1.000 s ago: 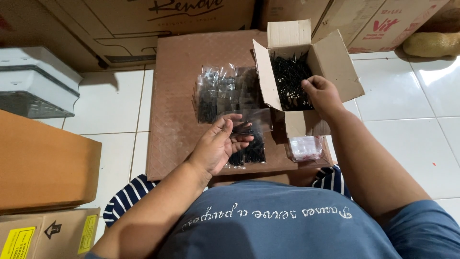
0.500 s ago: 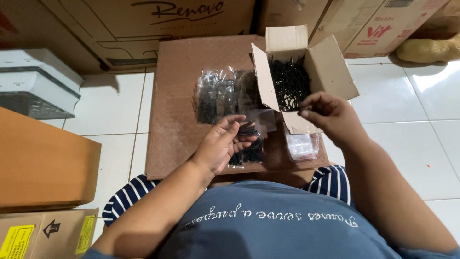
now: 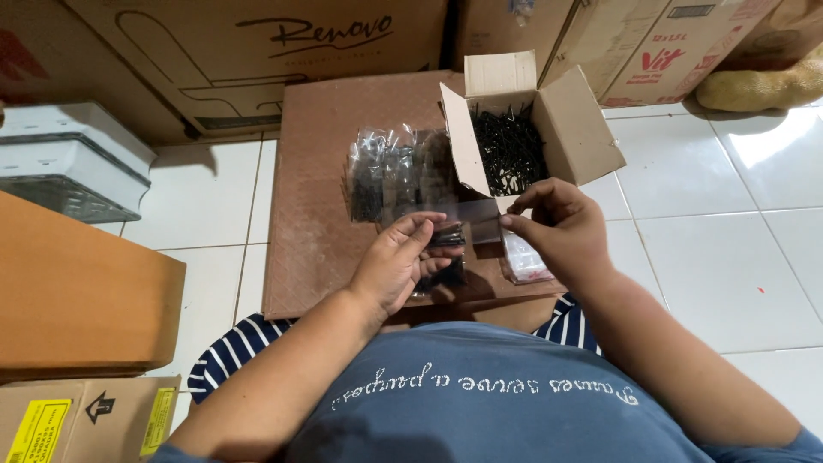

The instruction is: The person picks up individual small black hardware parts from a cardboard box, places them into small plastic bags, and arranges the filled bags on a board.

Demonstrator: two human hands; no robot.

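Nearest me, blue shirt and striped cloth at my lap. My left hand [image 3: 396, 266] and right hand [image 3: 555, 225] meet over the brown board [image 3: 309, 223]; both sets of fingers pinch a small clear plastic bag [image 3: 477, 212], stretched flat between them, left end and right end. Under the left hand, dark filled packets [image 3: 441, 270]. Just below the right hand, a clear bag stack [image 3: 525, 264]. Farther out, a row of packed clear bags [image 3: 396, 171] left of the open carton of black screws [image 3: 512, 147]. Far edge: big cardboard boxes [image 3: 257, 51].
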